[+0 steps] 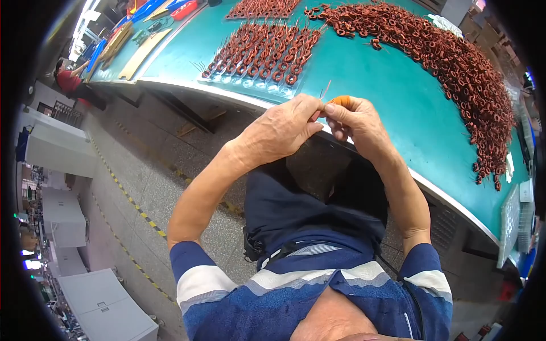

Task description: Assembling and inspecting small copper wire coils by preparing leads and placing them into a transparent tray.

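My left hand [287, 126] and my right hand [357, 120] meet above the table's front edge, fingertips pinched together. Between them is a small wire-wound ring coil [315, 116], mostly covered by my fingers; thin reddish wire ends stick up from the pinch. Something orange [342, 100] is wrapped round a finger of my right hand. Just beyond my hands, a clear plastic tray [248, 83] holds rows of red-brown ring coils [261, 54] with their wires pointing up. A large heap of similar coils [449, 65] curves along the table's far right side.
The green table [375, 79] has a pale front edge. Another coil-filled tray [264, 8] lies farther back. Clear trays [510, 223] stand at the right end, and a white cloth-like item [447, 25] lies behind the heap. A person in red [69, 79] is at the far left.
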### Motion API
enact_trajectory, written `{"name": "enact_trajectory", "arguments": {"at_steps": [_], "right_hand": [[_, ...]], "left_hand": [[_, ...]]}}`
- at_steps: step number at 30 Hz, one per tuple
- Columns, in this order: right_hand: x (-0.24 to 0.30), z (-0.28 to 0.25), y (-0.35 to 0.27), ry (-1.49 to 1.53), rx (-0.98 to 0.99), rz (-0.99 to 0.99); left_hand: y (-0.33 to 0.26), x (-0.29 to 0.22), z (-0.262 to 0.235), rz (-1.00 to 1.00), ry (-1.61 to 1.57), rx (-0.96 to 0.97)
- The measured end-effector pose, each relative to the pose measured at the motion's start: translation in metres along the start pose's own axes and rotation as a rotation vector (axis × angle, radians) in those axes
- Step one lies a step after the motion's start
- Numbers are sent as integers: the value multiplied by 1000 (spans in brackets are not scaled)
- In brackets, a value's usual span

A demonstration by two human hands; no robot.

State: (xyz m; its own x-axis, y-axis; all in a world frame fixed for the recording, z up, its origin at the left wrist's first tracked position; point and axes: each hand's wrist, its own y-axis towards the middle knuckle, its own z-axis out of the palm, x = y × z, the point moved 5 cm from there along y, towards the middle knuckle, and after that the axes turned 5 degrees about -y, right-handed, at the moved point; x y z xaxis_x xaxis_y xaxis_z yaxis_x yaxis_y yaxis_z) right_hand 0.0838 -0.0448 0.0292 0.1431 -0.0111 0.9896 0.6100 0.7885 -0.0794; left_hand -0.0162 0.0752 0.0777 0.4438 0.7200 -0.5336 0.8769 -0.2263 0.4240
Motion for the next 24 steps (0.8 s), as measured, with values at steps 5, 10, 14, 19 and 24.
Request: {"name": "enact_trajectory", "arguments": {"at_steps": [5, 10, 14, 19, 24], "right_hand": [[10, -1, -6, -259, -115, -77], [30, 13, -31, -548, -495, -650], [19, -1, -14, -125, -229, -305], [13, 2, -5, -145, -200, -242], [0, 2, 4, 28, -148, -277]], "left_hand": [[1, -8, 5, 62, 285, 1], [-7, -1, 13, -196, -252, -303], [-9, 12, 42, -171, -1192, -456], [-15, 19, 48, -152, -1222, -516], [-7, 30, 51, -270, -1117, -457]]}}
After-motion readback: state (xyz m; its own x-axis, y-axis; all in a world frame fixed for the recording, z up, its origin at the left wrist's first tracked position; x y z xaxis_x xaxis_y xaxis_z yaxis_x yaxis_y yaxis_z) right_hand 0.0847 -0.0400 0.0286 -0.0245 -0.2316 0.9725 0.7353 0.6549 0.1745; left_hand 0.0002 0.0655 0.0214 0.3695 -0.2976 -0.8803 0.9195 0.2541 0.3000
